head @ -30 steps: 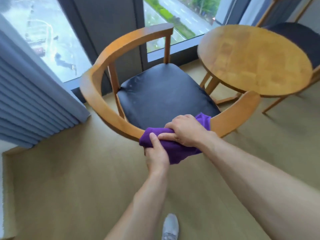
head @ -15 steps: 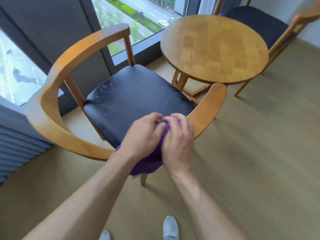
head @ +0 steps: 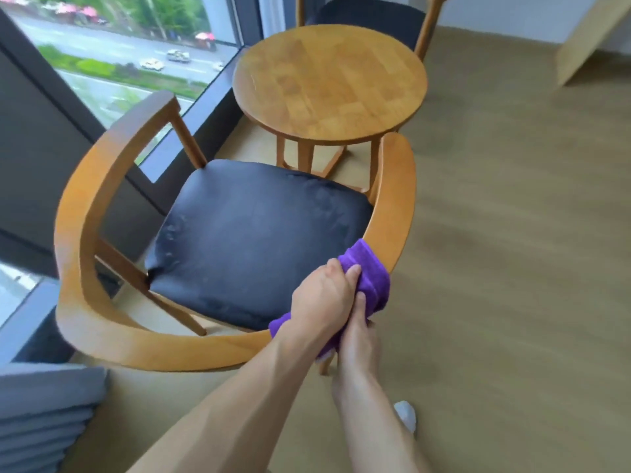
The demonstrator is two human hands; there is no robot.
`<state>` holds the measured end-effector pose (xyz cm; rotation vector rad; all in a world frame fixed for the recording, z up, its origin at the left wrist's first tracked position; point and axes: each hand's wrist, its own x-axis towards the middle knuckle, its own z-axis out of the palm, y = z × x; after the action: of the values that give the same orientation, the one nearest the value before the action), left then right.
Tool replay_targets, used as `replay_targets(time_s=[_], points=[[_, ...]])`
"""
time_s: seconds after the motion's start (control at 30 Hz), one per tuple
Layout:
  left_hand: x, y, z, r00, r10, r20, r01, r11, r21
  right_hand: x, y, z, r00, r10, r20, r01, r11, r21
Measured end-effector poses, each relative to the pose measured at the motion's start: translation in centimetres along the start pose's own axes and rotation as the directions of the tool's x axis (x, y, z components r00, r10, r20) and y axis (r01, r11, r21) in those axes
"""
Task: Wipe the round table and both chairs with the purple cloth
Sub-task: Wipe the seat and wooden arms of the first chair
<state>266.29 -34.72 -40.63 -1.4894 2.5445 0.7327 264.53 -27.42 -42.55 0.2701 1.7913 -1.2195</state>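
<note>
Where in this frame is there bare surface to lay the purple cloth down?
The round table top shows bare wood out to its rim. The near chair's black seat is bare between the armrests. It is crowded at the curved rail's right end, where both hands, left and right, grip the purple cloth.

A tall window [head: 112,63] runs along the left, its dark frame [head: 41,131] slanting down to the wood-look floor [head: 512,233]. Outside, cars [head: 177,56] sit on a wet road beside green hedges. Grey pleated curtain [head: 44,414] bunches at the lower left. A pale wooden panel [head: 587,35] leans at the far right. One white shoe [head: 406,414] shows below.
</note>
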Motion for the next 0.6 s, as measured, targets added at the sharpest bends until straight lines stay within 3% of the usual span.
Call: replay_targets(time_s=[0.1, 0.17, 0.37, 0.47, 0.6], points=[[0.2, -0.7, -0.7, 0.979, 0.176, 0.104, -0.190, 0.971, 0.143, -0.3, 0.3, 1.4, 0.988, -0.139, -0.066, 0.143, 0.988, 0.061], [0.6, -0.7, -1.0, 0.968, 0.208, 0.139, -0.226, 0.965, 0.134, 0.0, 0.3, 1.9, 0.975, -0.194, -0.111, 0.200, 0.979, 0.049], [2.6, -0.8, -1.4, 0.963, 0.199, 0.183, -0.168, 0.970, -0.174, 1.6, -1.0, 2.2, 0.952, -0.260, -0.162, 0.270, 0.962, 0.036], [5.0, 0.1, -1.0, 0.988, 0.111, 0.108, -0.078, 0.959, -0.272, 3.2, -3.7, 1.5, 0.932, -0.315, -0.177, 0.321, 0.947, 0.007], [9.2, 2.9, -0.6, 0.999, 0.015, 0.038, 0.001, 0.920, -0.391, 7.2, -8.6, 0.4, 0.900, -0.410, -0.146, 0.379, 0.903, -0.200]])
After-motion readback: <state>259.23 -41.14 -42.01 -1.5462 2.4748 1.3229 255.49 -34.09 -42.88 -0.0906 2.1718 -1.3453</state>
